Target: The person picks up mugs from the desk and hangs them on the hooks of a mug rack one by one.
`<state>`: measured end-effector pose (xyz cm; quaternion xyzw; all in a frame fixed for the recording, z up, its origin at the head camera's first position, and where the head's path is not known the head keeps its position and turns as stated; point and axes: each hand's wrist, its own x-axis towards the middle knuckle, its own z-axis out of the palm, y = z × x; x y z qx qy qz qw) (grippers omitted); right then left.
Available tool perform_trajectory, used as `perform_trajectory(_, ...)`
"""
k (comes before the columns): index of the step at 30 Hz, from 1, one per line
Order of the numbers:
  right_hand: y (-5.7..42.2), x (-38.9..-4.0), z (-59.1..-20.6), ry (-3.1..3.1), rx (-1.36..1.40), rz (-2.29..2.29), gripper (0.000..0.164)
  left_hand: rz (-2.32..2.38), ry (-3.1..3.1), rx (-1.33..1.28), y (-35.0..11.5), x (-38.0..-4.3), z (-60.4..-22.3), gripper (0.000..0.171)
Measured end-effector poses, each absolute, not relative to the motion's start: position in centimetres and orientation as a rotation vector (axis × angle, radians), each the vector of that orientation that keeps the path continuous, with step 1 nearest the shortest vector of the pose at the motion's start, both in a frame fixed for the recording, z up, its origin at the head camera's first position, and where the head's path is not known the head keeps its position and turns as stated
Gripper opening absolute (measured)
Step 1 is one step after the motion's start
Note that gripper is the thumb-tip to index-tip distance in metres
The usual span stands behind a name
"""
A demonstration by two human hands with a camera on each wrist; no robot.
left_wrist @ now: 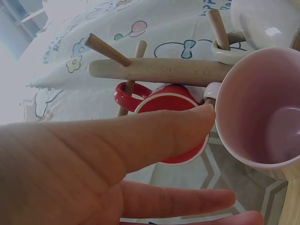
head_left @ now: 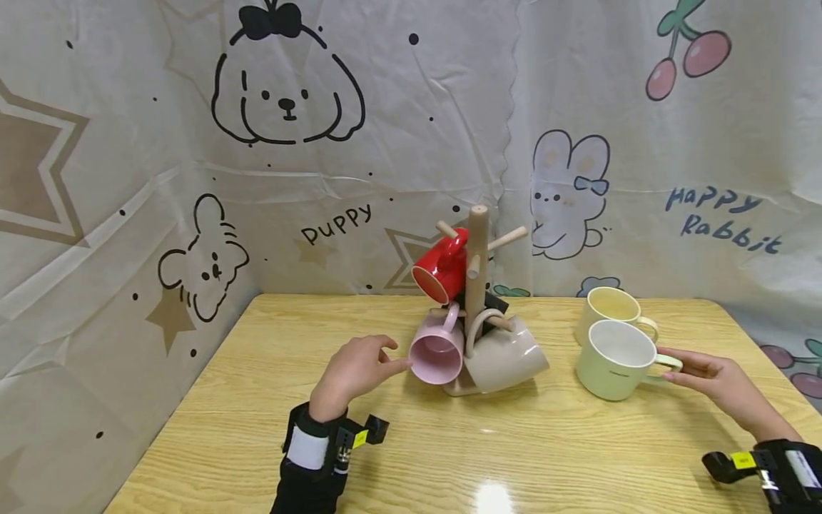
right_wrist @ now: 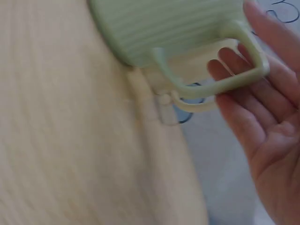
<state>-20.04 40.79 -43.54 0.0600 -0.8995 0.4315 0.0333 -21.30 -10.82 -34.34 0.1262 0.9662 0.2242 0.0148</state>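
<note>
My left hand point(head_left: 356, 371) is beside the pink mug point(head_left: 438, 353), fingers spread apart and thumb tip at or very near its rim. The pink mug hangs by its handle low on a wooden mug tree point(head_left: 478, 264), its mouth facing forward. A red mug point(head_left: 443, 268) hangs above it, and a beige mug point(head_left: 510, 357) hangs tilted on the right. On the right, my right hand point(head_left: 719, 378) pinches the handle of a light green mug point(head_left: 610, 375) between thumb and fingers. That mug point(right_wrist: 164, 28) looks upright in the head view.
A pale yellow mug point(head_left: 587, 314) stands right behind the green one, its handle to the right. The wooden table point(head_left: 257, 442) meets a printed curtain point(head_left: 411, 128) at the back. A bare peg point(head_left: 509, 238) juts from the tree's upper right.
</note>
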Motion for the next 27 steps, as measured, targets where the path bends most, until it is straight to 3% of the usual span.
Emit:
perform_trajectory(7, 40.4, -20.1, -44.4, -2.744, -0.025, 1.172, 0.046, 0.703, 3.007, 0.396, -10.8, -21.3, -34.4, 0.041)
perform_trajectory(20, 41.8, -20.8, -47.0, -2.543, 0.017, 1.182, 0.030, 0.729, 2.997, 0.382, -10.9, -21.2, -33.9, 0.042)
perform_trajectory(27, 38.4, -18.9, -42.0, -2.458, 0.070, 1.295, 0.016, 0.836, 2.975, 0.410, -10.9, -21.0, -33.7, 0.040)
